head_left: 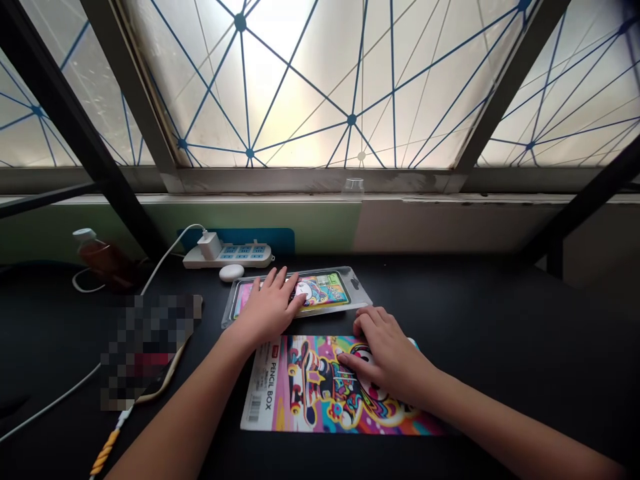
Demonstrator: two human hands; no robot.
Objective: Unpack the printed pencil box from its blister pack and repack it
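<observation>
A colourful card printed "PENCIL BOX" [310, 393] lies flat on the black desk in front of me. Behind it sits the pencil box in its clear plastic blister pack [330, 290]. My left hand [270, 308] rests flat on the left half of the blister pack, fingers stretched out. My right hand [385, 357] lies on the upper right part of the card, fingers curled down against it, nothing visible in its grasp.
A white power strip [240, 255] with a charger plugged in and a white earbud case [231, 272] sit behind the pack. A bottle with dark liquid [103, 259] stands at the left. A blurred-out object [145, 350] and white cables lie left.
</observation>
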